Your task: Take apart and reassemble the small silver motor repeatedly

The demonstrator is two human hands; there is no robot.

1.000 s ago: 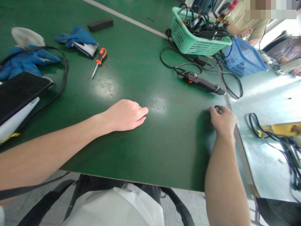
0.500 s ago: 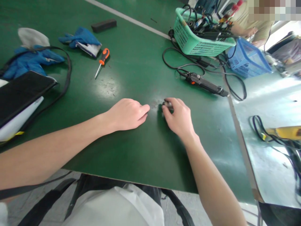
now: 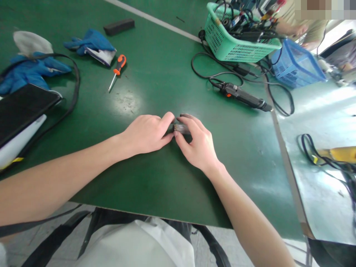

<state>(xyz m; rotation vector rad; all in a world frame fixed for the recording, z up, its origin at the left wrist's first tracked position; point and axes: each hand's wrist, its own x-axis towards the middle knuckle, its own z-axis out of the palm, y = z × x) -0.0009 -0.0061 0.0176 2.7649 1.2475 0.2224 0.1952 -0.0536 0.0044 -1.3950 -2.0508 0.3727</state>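
My left hand (image 3: 146, 132) rests on the green table (image 3: 155, 74) with its fingers curled, the fingertips touching a small dark metal cylinder (image 3: 181, 128). My right hand (image 3: 198, 144) pinches that same cylinder from the right side, between thumb and fingers. The two hands meet at the table's middle, and the part is mostly hidden by the fingers.
An orange-handled screwdriver (image 3: 117, 71), blue gloves (image 3: 91, 43) and a black block (image 3: 119, 26) lie at the back left. A corded black power tool (image 3: 241, 96) lies at right, behind it a green basket (image 3: 236, 40) and blue basket (image 3: 296, 65). Another person's hand (image 3: 292, 27) works at the far right.
My right hand carried the small cylinder from the table's right edge leftward to my left hand. My left hand's fingers now touch it.
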